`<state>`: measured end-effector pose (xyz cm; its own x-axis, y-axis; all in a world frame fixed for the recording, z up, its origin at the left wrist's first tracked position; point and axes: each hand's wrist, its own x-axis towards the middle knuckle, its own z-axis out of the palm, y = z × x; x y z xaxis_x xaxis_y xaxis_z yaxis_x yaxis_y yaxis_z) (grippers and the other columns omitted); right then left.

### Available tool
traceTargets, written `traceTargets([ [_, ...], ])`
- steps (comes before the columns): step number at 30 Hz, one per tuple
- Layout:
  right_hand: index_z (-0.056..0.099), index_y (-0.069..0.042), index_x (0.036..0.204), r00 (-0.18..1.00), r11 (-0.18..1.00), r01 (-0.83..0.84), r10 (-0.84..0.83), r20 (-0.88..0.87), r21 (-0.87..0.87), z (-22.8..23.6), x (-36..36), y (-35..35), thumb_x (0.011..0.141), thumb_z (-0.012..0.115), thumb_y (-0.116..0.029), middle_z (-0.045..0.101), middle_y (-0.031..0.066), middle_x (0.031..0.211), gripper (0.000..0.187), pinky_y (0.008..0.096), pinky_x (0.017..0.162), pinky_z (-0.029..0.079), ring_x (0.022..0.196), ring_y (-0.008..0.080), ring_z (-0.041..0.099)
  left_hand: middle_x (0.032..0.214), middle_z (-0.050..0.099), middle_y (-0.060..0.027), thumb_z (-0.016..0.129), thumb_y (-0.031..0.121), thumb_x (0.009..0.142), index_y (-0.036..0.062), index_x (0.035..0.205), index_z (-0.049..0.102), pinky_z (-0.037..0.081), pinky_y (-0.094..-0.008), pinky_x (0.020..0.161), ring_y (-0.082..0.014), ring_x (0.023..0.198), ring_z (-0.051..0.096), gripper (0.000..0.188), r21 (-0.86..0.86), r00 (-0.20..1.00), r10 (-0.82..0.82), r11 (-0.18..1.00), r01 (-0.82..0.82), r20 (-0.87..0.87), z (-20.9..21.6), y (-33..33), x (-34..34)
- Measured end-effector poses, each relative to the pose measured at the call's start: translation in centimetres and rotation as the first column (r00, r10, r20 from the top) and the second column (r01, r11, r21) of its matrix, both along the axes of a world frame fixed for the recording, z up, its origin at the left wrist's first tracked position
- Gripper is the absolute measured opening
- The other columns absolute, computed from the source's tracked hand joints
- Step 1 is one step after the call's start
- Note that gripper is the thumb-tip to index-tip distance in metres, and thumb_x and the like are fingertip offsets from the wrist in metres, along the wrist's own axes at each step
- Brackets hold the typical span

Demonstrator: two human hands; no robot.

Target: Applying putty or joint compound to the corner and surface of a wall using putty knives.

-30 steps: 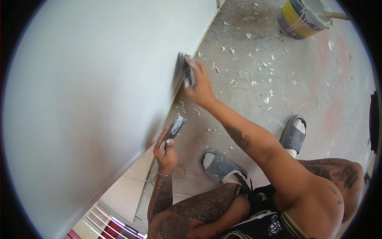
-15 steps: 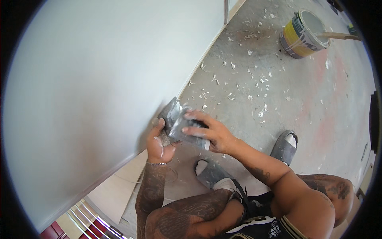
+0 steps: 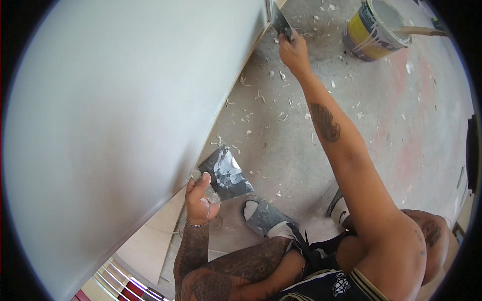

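My left hand (image 3: 200, 203) is closed around the handle of a wide putty knife (image 3: 227, 175), close beside the lower edge of the pale wall (image 3: 125, 100). White filler is smeared over that dark blade, which is tilted out over the floor. At the far end of my stretched arm, my right hand (image 3: 295, 54) grips a second putty knife (image 3: 282, 24). Its blade is up against the wall's far end, near the corner strip. Whether the blade's edge touches the wall is hard to make out.
A yellow and grey bucket (image 3: 371, 32) stands at the far right with a wooden stick (image 3: 422, 31) jutting from it. White scraps are scattered over the concrete floor (image 3: 346, 110). My slippered foot (image 3: 268, 218) is near the left putty knife. Metal rods (image 3: 120, 286) lie at the lower left.
The two putty knives were together in front of me; my right hand has carried its knife away to the wall's far end. My left hand has stayed nearly in place.
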<state>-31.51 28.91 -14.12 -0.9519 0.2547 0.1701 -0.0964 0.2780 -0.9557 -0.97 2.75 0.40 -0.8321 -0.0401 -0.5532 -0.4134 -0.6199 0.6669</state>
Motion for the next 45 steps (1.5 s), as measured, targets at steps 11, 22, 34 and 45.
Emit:
traceTargets([
  [11, 0.064, -0.006, 0.119, 0.996, 0.998, 0.024, -0.018, -0.09, 0.062, -0.9, -1.6, -0.3, 0.09, 0.055, -0.017, 0.067, 0.0096, 0.083, 0.032, 0.0313, 0.076, 0.048, 0.078, 0.0145, 0.056, 0.12, 0.065, -0.0093, 0.054, 0.011, 0.095, 0.0022, 0.123, 0.06, 0.045, -0.0453, 0.102, -0.026, 0.114, 0.061, 0.03, -0.111, 0.99, 0.07, 0.992, -0.057, 0.125, -1.5, -2.2, 1.5],
  [22, 0.054, -0.007, 0.133, 0.993, 0.989, -0.117, 0.12, -0.021, 0.089, -0.2, -2.0, -1.4, 0.087, 0.058, -0.011, 0.066, 0.0097, 0.107, 0.046, 0.0299, 0.089, 0.045, 0.097, 0.0165, 0.057, 0.12, 0.064, -0.0093, 0.055, 0.012, 0.095, 0.0022, 0.125, 0.057, 0.045, -0.0439, 0.101, -0.0251, 0.114, 0.06, 0.031, -0.069, 0.992, 0.058, 0.996, -0.05, 0.114, -1.5, -1.8, 0.5],
  [34, 0.05, -0.008, 0.134, 0.946, 0.954, -0.294, 0.282, -0.161, -0.054, -1.2, 3.8, -5.0, 0.075, 0.063, -0.001, 0.056, 0.0155, 0.125, 0.061, 0.0382, 0.098, 0.049, 0.117, 0.0297, 0.057, 0.12, 0.065, -0.0095, 0.055, 0.013, 0.096, 0.002, 0.125, 0.058, 0.046, -0.0439, 0.1, -0.0252, 0.113, 0.061, 0.031, 0.026, 0.998, 0.033, 0.999, -0.035, 0.061, -2.1, -1.7, 0.7],
  [45, 0.047, -0.004, 0.132, 0.953, 0.958, -0.285, 0.281, -0.111, -0.023, 0.0, 12.3, -10.7, 0.071, 0.058, 0.005, 0.051, 0.0211, 0.126, 0.062, 0.0422, 0.105, 0.04, 0.119, 0.0409, 0.05, 0.12, 0.065, -0.0097, 0.055, 0.011, 0.095, 0.0023, 0.123, 0.059, 0.045, -0.0449, 0.101, -0.0267, 0.113, 0.061, 0.03, 0.039, 0.994, 0.101, 0.994, -0.103, 0.04, -1.2, -1.4, 0.1],
])
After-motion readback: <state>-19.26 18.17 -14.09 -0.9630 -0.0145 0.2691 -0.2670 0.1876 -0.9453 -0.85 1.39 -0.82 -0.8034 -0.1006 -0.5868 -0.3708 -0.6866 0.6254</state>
